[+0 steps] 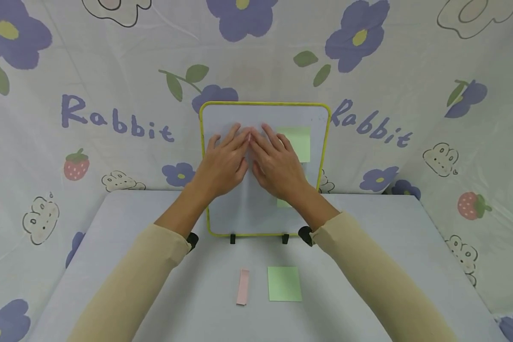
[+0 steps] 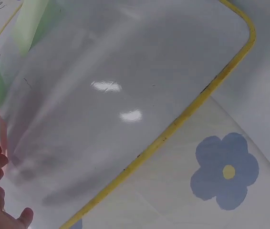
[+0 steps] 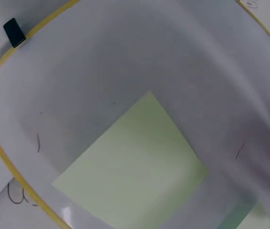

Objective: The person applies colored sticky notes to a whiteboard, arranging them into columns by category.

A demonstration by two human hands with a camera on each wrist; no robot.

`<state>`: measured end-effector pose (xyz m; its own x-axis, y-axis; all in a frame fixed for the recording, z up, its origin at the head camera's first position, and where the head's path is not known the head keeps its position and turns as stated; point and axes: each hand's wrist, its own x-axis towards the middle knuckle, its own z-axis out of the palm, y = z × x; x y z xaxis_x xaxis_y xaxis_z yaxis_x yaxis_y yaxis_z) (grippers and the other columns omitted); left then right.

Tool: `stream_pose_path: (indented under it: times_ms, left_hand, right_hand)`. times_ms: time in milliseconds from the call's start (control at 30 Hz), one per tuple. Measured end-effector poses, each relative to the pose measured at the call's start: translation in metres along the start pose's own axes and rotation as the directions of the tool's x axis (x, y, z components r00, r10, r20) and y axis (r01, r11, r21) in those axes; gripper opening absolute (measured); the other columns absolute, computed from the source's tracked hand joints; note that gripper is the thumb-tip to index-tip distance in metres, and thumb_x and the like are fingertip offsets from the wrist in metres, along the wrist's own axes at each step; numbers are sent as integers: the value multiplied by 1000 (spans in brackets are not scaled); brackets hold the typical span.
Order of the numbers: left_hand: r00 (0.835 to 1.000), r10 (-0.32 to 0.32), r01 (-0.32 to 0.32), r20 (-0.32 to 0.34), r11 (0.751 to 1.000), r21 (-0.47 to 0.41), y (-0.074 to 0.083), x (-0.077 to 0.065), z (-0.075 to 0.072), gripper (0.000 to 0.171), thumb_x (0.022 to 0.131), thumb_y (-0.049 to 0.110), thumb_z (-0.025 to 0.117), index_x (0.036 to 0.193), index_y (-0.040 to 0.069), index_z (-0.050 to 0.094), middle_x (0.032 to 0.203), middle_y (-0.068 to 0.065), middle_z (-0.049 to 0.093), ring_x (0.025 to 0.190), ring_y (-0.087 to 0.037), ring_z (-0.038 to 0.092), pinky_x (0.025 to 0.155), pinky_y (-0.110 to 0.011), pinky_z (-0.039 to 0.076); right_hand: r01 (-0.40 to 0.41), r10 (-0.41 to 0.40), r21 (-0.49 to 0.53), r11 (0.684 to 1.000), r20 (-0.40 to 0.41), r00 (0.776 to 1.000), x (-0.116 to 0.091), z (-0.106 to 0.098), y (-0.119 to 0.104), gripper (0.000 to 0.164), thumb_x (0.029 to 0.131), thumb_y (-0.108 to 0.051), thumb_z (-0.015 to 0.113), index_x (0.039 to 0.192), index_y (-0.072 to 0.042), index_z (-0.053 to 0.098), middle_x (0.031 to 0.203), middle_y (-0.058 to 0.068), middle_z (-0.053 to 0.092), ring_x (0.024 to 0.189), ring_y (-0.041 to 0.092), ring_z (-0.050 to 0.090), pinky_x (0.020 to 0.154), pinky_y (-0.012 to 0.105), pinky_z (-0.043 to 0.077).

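A whiteboard [image 1: 256, 216] with a yellow rim stands upright on the table. My left hand [image 1: 224, 164] and right hand [image 1: 278, 166] touch its upper middle, index fingertips meeting, fingers extended and spread. A sliver of pink paper [image 2: 3, 136] shows beside the left thumb and fingers in the left wrist view; the hands hide most of it. On the board's right side sit two green sticky notes, an upper one [image 1: 301, 145] partly behind the right fingers and a lower one [image 3: 135, 164] mostly hidden by the right wrist in the head view.
On the white table [image 1: 350, 266], in front of the board, lie a narrow pink paper strip [image 1: 242, 287] and a square green sticky note [image 1: 284, 284]. Two black feet, one being the left foot [image 1: 232, 239], support the board. Behind hangs a flower-patterned cloth [image 1: 256, 71].
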<state>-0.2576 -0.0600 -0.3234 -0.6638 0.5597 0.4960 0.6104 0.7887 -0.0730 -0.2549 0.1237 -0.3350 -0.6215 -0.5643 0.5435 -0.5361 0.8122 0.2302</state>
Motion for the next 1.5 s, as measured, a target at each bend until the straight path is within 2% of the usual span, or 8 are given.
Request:
stream_pose_path:
  times_ms: [200,367,667,800,933,1133,1267,1500]
  left_hand:
    - [999,46,-46,-18,999,4,-4,-18,-2,42,96,16,56,135,-1,60,152,-11,45,146,-28,33,105,-56,36]
    - [993,121,-121,-16,993,-11,-6,-50,1,40,95,16,60,131,0,63,150,-12,49,142,-29,39,102,-57,39]
    - [967,209,-190,149,973,-131,5,-125,23,44,93,17,66,135,3,61,147,-12,52,137,-29,46,98,-56,45]
    - [945,244,-206,217,962,-181,12,-156,37,45,93,18,66,135,5,60,146,-12,53,136,-28,48,96,-54,47]
    - [921,284,-228,266,948,-220,20,-179,49,46,92,19,67,136,7,60,144,-10,55,133,-26,51,95,-52,48]
    - [873,324,-241,363,936,-255,32,-201,58,45,95,20,63,138,10,59,145,-4,54,133,-22,51,96,-49,47]
    - [854,350,-261,385,928,-265,39,-211,63,44,96,21,60,139,11,58,146,-1,54,134,-20,50,97,-46,47]
    - [840,415,-324,349,900,-292,47,-222,68,46,96,21,60,140,10,58,145,-1,55,131,-21,53,94,-45,48]
  right_hand:
    - [99,-98,49,994,-21,995,-24,-4,-5,55,90,-19,69,140,-1,55,149,12,50,143,30,37,111,48,34]
    - [172,-169,108,979,-36,985,-53,-3,-18,51,88,-18,72,135,-2,59,144,13,54,137,30,46,106,49,40]
    - [176,-197,328,928,32,980,-122,10,-52,50,89,-19,72,134,-3,60,141,13,57,130,28,54,103,46,44]
    - [134,-182,420,897,77,980,-146,20,-64,50,89,-21,74,134,-3,59,140,11,58,126,25,56,101,42,46]
    - [79,-150,480,874,110,983,-163,26,-75,51,87,-22,77,132,-4,61,136,11,60,121,24,60,99,40,48]
    - [-19,-126,563,826,217,968,-181,32,-93,47,87,-26,77,128,-6,65,133,8,63,120,22,61,98,39,49]
    - [-13,-146,601,799,216,965,-190,37,-104,45,86,-26,79,124,-6,67,129,8,66,119,21,61,98,38,49]
    - [69,-177,566,821,139,974,-201,46,-117,42,81,-30,83,115,-10,70,116,3,69,109,18,64,96,33,49]
